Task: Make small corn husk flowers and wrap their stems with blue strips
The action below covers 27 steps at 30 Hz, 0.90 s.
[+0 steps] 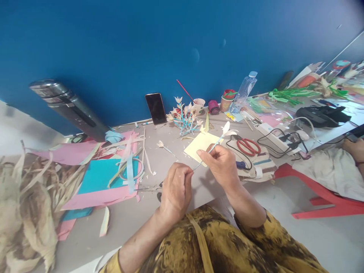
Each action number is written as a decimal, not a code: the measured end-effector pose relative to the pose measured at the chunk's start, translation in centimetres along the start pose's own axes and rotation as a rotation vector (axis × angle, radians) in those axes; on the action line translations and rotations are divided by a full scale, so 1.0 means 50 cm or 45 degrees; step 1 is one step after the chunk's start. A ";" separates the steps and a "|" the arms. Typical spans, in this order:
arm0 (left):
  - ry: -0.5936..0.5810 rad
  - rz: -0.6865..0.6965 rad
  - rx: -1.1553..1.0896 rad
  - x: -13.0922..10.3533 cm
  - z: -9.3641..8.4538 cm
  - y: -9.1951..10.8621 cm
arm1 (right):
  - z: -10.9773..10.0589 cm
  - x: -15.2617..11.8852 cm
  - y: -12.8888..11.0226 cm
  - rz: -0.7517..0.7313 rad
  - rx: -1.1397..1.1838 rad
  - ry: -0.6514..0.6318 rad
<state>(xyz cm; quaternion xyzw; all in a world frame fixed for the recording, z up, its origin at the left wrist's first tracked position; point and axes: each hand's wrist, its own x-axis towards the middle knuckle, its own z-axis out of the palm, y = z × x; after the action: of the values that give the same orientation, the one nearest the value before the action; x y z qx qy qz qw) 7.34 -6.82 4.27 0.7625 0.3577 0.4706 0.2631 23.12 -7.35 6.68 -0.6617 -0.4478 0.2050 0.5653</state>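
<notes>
My right hand (220, 163) pinches the pale blue stem of a handmade flower (226, 129) with cream petals, which points up and away from me. At the stem's lower end, my left hand (178, 187) is closed in a pinch on the tip. Beneath my right hand lies a pale yellow sheet (196, 146). A second flower (162, 145) with a short stem lies on the table beyond my left hand. Farther back stands a cluster of similar flowers (184, 117) on blue stems. Scissors (152, 188) lie left of my left hand, their handles partly hidden by it.
Dried husks (34, 212) and pink and blue sheets (99, 174) cover the left side, near a dark cylinder (71, 110). A phone (156, 109) leans on the wall. To the right are red-handled scissors (248, 147), a bottle (245, 91), a power strip (277, 138) and another person's arm (354, 149).
</notes>
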 end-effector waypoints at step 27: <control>-0.034 0.304 0.272 -0.003 -0.001 -0.034 | -0.005 -0.019 0.038 -0.119 0.201 -0.236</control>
<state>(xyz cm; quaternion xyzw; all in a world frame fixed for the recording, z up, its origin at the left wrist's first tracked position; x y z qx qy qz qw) 6.73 -5.90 2.96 0.8294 0.3091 0.4475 0.1275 23.50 -8.22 4.76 -0.5717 -0.5108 0.2735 0.5809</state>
